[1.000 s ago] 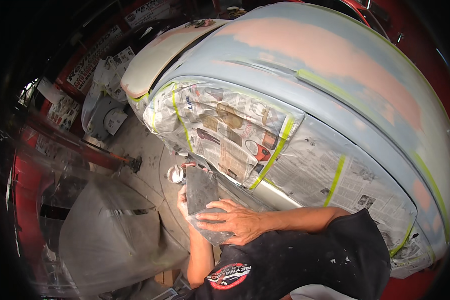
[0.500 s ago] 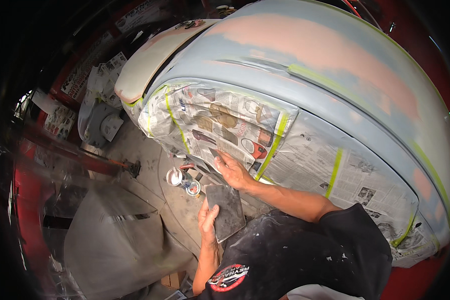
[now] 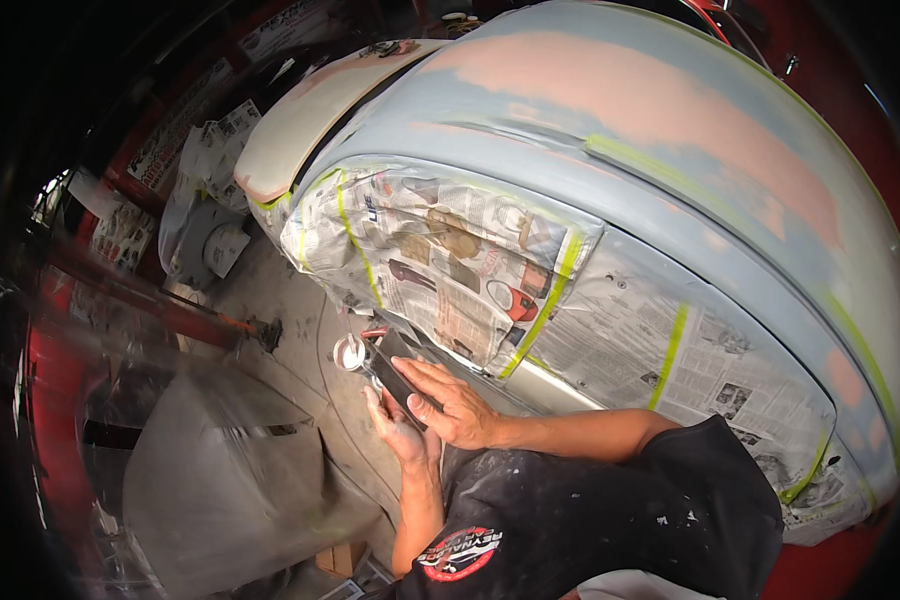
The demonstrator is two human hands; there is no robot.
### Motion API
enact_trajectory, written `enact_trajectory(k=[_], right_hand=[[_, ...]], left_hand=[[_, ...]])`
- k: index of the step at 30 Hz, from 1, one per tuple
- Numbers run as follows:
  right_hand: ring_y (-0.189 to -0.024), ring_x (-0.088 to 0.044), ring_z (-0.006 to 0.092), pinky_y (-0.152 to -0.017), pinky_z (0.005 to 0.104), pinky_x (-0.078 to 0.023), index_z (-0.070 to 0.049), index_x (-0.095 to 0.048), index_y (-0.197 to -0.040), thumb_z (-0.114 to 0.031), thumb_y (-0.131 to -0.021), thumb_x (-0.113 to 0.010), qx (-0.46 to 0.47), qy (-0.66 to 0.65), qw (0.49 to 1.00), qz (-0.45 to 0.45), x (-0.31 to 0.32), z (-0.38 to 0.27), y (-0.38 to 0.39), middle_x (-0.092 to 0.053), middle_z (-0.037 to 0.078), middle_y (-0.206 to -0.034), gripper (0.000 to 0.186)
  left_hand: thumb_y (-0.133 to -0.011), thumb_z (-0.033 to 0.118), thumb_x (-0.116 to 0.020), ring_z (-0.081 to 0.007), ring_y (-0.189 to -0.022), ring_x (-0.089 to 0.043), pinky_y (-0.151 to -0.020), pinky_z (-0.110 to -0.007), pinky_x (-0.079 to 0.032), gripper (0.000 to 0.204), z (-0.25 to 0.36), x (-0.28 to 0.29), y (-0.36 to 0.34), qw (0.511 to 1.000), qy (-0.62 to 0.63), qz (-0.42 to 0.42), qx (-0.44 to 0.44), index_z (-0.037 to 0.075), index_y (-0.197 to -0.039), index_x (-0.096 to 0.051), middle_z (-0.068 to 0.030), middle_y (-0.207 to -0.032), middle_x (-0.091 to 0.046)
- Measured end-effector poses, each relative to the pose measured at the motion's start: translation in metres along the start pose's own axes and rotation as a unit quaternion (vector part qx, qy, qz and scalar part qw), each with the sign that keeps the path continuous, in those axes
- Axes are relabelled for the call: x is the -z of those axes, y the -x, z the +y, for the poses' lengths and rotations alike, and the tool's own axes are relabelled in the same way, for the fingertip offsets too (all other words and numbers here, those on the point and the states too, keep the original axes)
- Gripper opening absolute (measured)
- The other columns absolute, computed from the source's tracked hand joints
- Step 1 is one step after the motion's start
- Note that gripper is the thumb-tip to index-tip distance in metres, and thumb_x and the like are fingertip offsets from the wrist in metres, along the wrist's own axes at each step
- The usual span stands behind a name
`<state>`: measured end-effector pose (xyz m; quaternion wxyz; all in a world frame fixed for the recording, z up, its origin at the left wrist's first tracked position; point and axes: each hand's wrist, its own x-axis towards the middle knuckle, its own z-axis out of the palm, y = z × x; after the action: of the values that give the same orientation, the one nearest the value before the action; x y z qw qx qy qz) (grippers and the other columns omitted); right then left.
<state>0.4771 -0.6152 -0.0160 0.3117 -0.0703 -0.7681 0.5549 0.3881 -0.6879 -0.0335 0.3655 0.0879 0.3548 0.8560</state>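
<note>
A dark grey flat rectangular sheet, which looks like sandpaper [image 3: 398, 378], is held between my two hands, low in front of the car. My left hand [image 3: 406, 436] supports it from the left and below, palm turned up, with part of its fingers behind the sheet. From the other side my right hand [image 3: 460, 408] presses on it, fingers stretched along its face and the thumb nearer to me. Past the hands stands a car body with its lower side masked in newspaper [image 3: 450, 270] and yellow-green tape [image 3: 544, 305]. The panel above [image 3: 660, 85] shows patches of pink, grey and white.
A round container with white contents [image 3: 350, 352] stands just beyond my hands. At the left a grey draped cover [image 3: 230, 480] lies over something. A red frame [image 3: 150, 300] runs behind it. A cardboard box [image 3: 342, 558] sits on the floor near the bottom.
My right hand has come down and toward me from the newspaper to the sheet. The sheet has tilted up and away, and its broad face shows less.
</note>
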Motion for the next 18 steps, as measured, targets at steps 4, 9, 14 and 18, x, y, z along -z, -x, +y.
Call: enact_trajectory(k=[4, 9, 14, 18], right_hand=[[-0.132, -0.043, 0.0358, -0.113, 0.0433, -0.03, 0.002, -0.041, -0.144, -0.029, -0.098, -0.052, 0.037, -0.017, 0.995, -0.094, 0.01, -0.003, 0.015, -0.046, 0.022, -0.144, 0.057], [-0.132, -0.044, 0.0371, -0.112, 0.0434, -0.032, 0.005, -0.042, -0.142, -0.03, -0.1, -0.05, 0.024, -0.021, 0.999, 0.015, 0.008, 0.004, 0.007, -0.045, 0.023, -0.144, 0.055], [-0.129, -0.046, 0.0386, -0.11, 0.0425, -0.033, 0.006, -0.042, -0.141, -0.034, -0.101, -0.048, -0.062, 0.005, 0.98, 0.188, 0.015, 0.005, -0.026, -0.049, 0.025, -0.139, 0.056], [-0.125, -0.047, 0.0395, -0.107, 0.0417, -0.035, 0.006, -0.043, -0.139, -0.037, -0.102, -0.043, -0.094, 0.119, 0.976, 0.155, 0.017, 0.037, -0.024, -0.049, 0.025, -0.136, 0.057]], left_hand=[[-0.101, 0.062, -0.022, -0.0254, -0.122, -0.053, -0.107, -0.038, -0.04, 0.075, 0.021, -0.002, -0.022, 0.999, -0.048, 0.002, 0.026, 0.002, -0.14, -0.045, -0.0145, -0.131, -0.056], [-0.103, 0.054, -0.032, -0.0267, -0.116, -0.057, -0.102, -0.038, -0.043, 0.066, 0.005, -0.019, -0.014, 0.991, -0.111, -0.077, 0.009, 0.0, -0.137, -0.047, -0.0155, -0.129, -0.057], [-0.102, 0.022, -0.044, -0.0221, -0.113, -0.059, -0.098, -0.036, -0.046, 0.037, -0.019, -0.011, -0.001, 0.996, -0.079, -0.023, 0.035, 0.002, -0.132, -0.05, -0.0124, -0.124, -0.059], [-0.106, 0.037, -0.039, -0.0209, -0.107, -0.059, -0.093, -0.034, -0.044, 0.047, -0.02, 0.008, 0.007, 0.893, -0.442, -0.034, 0.073, -0.003, -0.123, -0.057, -0.0144, -0.114, -0.064]])
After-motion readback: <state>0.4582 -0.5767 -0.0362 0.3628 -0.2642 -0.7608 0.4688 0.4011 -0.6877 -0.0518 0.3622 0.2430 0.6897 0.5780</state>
